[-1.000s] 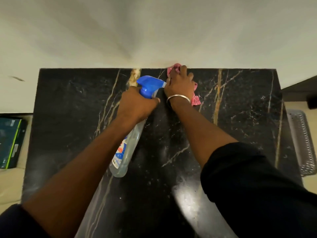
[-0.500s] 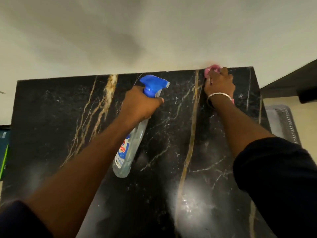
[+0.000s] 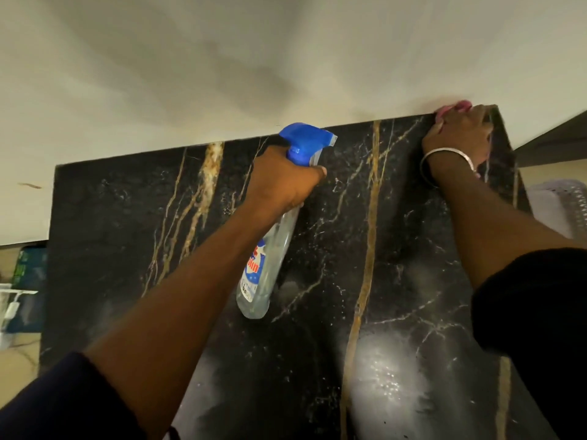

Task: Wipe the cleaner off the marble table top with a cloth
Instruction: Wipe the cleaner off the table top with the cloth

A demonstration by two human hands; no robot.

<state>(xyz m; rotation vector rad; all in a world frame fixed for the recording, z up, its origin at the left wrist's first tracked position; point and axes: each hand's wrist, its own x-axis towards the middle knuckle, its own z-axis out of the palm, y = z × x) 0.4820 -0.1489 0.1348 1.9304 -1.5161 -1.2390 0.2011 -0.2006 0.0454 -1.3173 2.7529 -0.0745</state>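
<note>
The black marble table top [image 3: 127, 223] with gold and white veins fills the view and meets a pale wall at its far edge. My right hand [image 3: 457, 138], with a silver bangle at the wrist, presses a pink cloth [image 3: 457, 107] onto the far right corner; only a pink edge of the cloth shows past my fingers. My left hand [image 3: 282, 182] grips the neck of a clear spray bottle [image 3: 266, 268] with a blue trigger head, held over the middle of the top. A hazy wet patch [image 3: 387, 373] with small droplets lies on the near part of the marble.
A pale perforated tray or basket [image 3: 565, 208] sits just past the table's right edge. Left of the table stand a dark green box [image 3: 28, 265] and a white object [image 3: 12, 309]. A dark ledge [image 3: 556, 141] runs along the wall at the right.
My right hand has slid the cloth along the far edge from the middle to the right corner. The view has shifted right with it. My left hand still holds the bottle.
</note>
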